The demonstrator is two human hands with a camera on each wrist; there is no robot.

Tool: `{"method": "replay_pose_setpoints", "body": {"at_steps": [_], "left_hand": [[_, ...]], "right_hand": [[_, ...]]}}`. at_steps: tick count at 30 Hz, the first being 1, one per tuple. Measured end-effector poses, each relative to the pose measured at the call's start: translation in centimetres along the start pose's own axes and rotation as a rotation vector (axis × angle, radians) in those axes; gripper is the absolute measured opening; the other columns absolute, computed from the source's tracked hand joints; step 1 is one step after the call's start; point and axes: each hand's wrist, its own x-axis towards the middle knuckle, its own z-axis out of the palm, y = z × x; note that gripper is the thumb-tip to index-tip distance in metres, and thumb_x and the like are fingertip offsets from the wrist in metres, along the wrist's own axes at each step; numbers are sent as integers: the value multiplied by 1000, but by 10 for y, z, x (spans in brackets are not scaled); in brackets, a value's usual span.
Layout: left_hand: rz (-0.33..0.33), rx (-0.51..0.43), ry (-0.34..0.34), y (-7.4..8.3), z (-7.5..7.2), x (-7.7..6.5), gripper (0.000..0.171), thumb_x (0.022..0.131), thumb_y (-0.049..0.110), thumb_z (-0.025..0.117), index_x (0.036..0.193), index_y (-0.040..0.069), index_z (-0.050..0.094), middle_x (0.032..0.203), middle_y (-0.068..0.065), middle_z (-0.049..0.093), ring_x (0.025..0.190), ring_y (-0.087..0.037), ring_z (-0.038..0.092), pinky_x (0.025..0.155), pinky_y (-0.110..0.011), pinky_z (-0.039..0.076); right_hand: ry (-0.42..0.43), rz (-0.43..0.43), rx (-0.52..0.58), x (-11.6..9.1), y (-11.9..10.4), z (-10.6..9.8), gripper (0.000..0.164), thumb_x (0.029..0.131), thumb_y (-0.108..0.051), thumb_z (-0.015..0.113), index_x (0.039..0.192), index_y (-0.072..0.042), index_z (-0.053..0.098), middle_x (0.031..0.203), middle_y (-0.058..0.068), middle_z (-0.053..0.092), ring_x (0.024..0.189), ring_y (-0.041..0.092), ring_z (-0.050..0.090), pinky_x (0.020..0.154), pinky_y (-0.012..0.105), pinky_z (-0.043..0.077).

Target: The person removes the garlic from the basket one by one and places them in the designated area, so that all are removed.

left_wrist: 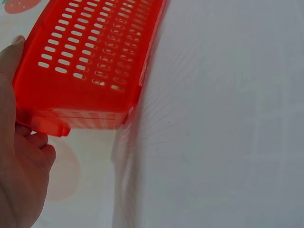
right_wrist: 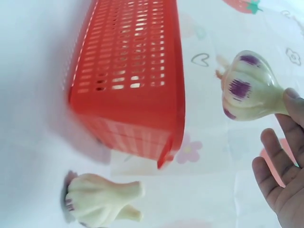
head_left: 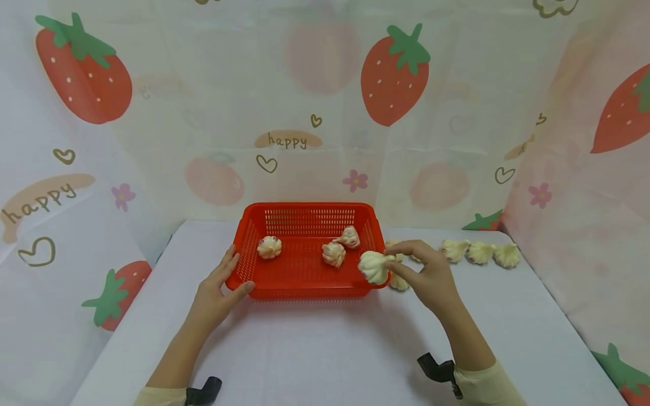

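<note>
A red plastic basket [head_left: 299, 287] with slotted walls stands on the table, holding a garlic bulb [head_left: 269, 247] at its left and two more garlic bulbs [head_left: 333, 255] towards the right. My left hand [head_left: 215, 296] grips the basket's left end, thumb over the rim and fingers curled under the end lip in the left wrist view. Between thumb and fingertips, my right hand [head_left: 426, 276] pinches another garlic bulb [right_wrist: 249, 88] by its stem. This bulb is pale with purple patches and is held up beside the basket's right end, overlapping its rim in the head view.
Three garlic bulbs [head_left: 479, 253] lie in a row at the table's back right. More bulbs [head_left: 399, 282] lie close to the basket's right end, partly hidden by my right hand and the held bulb. A strawberry-print cloth [head_left: 325, 169] hangs behind the white table [head_left: 315, 349].
</note>
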Motion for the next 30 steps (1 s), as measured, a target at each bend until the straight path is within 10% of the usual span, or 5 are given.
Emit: {"method": "replay_pose_setpoints", "body": {"at_steps": [9,30], "left_hand": [[9,-2,8,-1,1,-1,86,91,40,77,161,15,33,170,9,20,157,-28,24,116,-58,38],[10,8,7,0,0,0,85,92,40,77,161,14,34,170,7,21,156,-31,25,114,-61,39]], "right_hand": [[23,-10,4,-13,-8,-11,28,81,6,82,107,-3,76,104,12,76,102,13,64,92,15,45],[79,52,-70,-23,37,-37,29,85,-7,84,109,-20,78,108,-3,75,106,4,61,93,18,46]]}}
